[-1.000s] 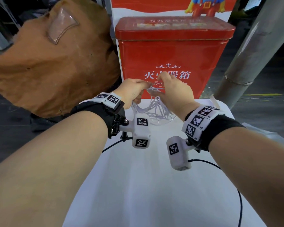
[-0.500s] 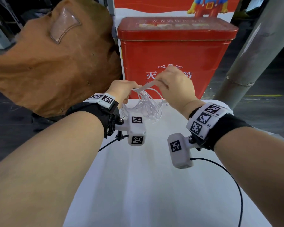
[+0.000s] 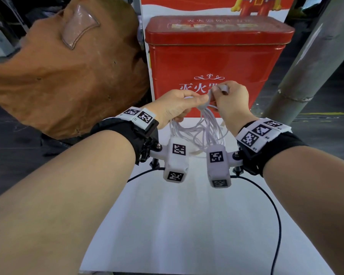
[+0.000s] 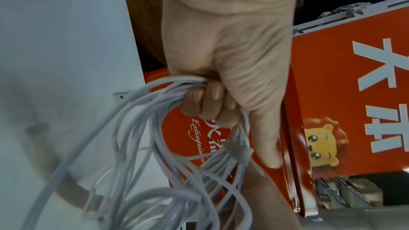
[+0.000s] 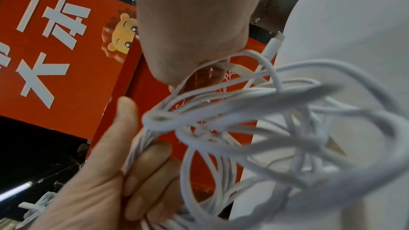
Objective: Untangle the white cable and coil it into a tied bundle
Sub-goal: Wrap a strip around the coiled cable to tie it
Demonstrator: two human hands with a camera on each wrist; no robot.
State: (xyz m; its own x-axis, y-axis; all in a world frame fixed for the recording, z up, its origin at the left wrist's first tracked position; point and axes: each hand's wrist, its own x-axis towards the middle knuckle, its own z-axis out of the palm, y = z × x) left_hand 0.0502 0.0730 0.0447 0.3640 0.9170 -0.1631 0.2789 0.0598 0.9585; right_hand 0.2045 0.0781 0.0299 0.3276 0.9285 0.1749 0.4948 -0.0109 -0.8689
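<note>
Fingers of left hand point(image 3: 173, 108) curling around the looped thin white cable point(image 3: 205, 130); right hand point(image 3: 229, 102) pinching its grey strap point(image 3: 216, 90). Hanging above white tabletop point(image 3: 187, 225), before red metal tin point(image 3: 213, 56).

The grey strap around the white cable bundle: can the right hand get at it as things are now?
Probably yes. The right hand already pinches the free end of the grey fabric strap, while the left hand grips the coiled white cable beside it. Nothing stands between them.
</note>
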